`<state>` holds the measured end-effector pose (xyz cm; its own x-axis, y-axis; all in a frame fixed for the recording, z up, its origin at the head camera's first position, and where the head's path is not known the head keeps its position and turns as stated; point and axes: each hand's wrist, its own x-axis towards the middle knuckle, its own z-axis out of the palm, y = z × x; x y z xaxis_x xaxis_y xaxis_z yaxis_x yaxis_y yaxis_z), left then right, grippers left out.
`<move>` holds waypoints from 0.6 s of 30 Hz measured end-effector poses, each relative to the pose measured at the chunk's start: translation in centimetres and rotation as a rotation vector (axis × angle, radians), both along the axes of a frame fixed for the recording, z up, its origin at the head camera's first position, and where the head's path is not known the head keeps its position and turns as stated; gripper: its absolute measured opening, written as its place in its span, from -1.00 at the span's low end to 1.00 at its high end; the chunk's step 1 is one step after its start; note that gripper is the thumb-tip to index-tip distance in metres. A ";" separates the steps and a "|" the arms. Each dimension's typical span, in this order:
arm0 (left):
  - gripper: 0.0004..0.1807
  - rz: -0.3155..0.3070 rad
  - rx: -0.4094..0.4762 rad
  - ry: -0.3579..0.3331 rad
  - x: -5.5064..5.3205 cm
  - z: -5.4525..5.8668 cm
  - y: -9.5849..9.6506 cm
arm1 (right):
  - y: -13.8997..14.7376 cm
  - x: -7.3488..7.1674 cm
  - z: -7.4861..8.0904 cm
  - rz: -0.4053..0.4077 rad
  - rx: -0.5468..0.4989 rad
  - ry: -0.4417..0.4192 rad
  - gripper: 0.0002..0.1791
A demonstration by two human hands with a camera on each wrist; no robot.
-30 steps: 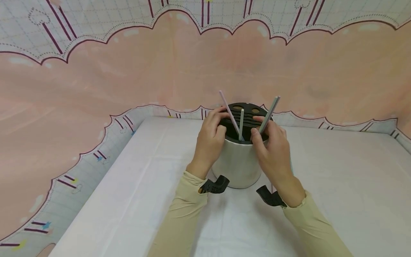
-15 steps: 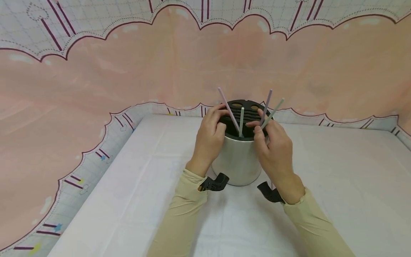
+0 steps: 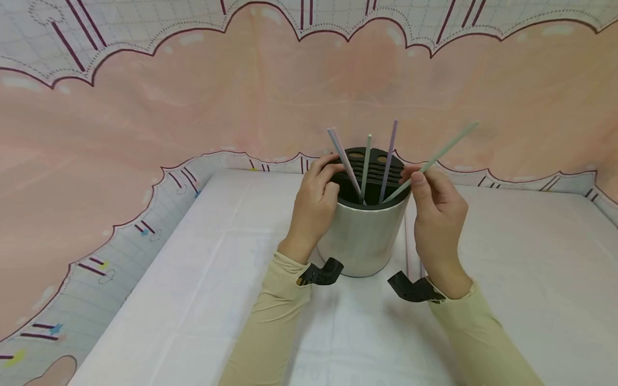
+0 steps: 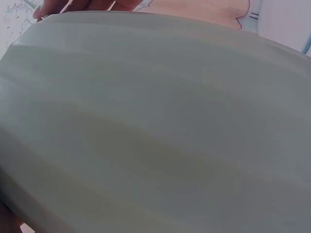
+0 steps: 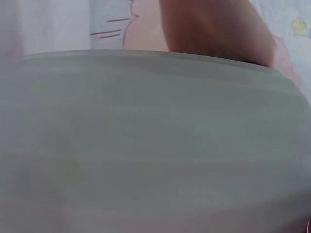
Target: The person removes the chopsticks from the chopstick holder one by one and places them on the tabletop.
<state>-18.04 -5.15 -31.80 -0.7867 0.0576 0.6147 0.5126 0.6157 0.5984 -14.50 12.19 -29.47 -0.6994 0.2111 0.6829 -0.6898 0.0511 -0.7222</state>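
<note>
A round white holder [image 3: 362,241] with a black slotted top [image 3: 369,161] stands upright on the table. My left hand [image 3: 316,201] grips its left rim, fingers curled over the edge. To the right of the rim, my right hand [image 3: 436,206] pinches a pale green straw [image 3: 454,140], which leans out to the right with its lower end in the front opening. A pink straw, a blue straw [image 3: 331,136], a shorter green straw [image 3: 367,161] and a purple straw [image 3: 390,150] stand in that opening. The holder's pale wall fills most of both wrist views.
Thin pink and purple straws [image 3: 408,246] lie on the white table [image 3: 521,279] right of the holder, partly behind my right hand. A peach and white patterned cloth [image 3: 289,96] hangs behind the table and borders its left side.
My right hand has moved right, drawing the green straw outward at a lower slant. The purple straw now stands apart from that hand. A blue straw now shows beside the pink one.
</note>
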 end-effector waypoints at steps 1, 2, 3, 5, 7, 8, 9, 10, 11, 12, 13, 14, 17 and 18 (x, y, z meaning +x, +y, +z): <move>-0.58 -0.001 0.000 0.000 0.0 0.0 0.0 | 0.1 -0.1 0.0 0.031 -0.035 0.009 -0.78; -0.58 -0.003 0.000 0.002 0.0 0.0 0.1 | 0.3 -0.2 0.0 0.058 -0.075 0.014 -0.78; -0.58 -0.006 0.002 0.003 0.0 0.0 0.1 | 0.5 -0.4 -0.1 0.088 -0.113 0.021 -0.79; -0.57 -0.010 0.007 0.008 -0.1 0.0 0.2 | 1.1 -0.9 -0.3 0.128 -0.167 0.039 -0.78; -0.57 -0.013 0.011 0.007 -0.1 0.0 0.2 | 1.8 -1.2 -0.5 0.154 -0.228 0.067 -0.78; -0.57 -0.013 0.011 0.007 -0.1 0.0 0.3 | 2.1 -1.4 -0.6 0.167 -0.262 0.082 -0.78; -0.57 -0.012 0.011 0.009 -0.2 0.0 0.3 | 2.4 -1.6 -0.6 0.186 -0.305 0.097 -0.77; -0.57 -0.010 0.009 0.009 -0.2 0.0 0.3 | 2.7 -1.7 -0.5 0.207 -0.347 0.110 -0.76; -0.58 -0.008 0.006 0.008 -0.2 0.0 0.3 | 3.0 -1.8 -0.4 0.223 -0.388 0.120 -0.76; -0.58 -0.007 0.004 0.007 -0.2 0.0 0.2 | 3.2 -1.9 -0.3 0.245 -0.436 0.130 -0.76; -0.58 -0.005 0.002 0.008 -0.3 0.0 0.2 | 3.4 -2.0 -0.1 0.263 -0.476 0.135 -0.75; -0.58 -0.001 0.000 0.004 -0.3 0.0 0.2 | 3.6 -2.1 0.0 0.281 -0.513 0.139 -0.75; -0.57 0.008 0.005 -0.010 -0.4 -0.1 0.0 | 4.2 -2.3 0.2 0.304 -0.577 0.144 -0.74; -0.57 0.012 0.007 -0.012 -0.4 -0.2 0.0 | 4.4 -2.3 0.3 0.309 -0.601 0.147 -0.74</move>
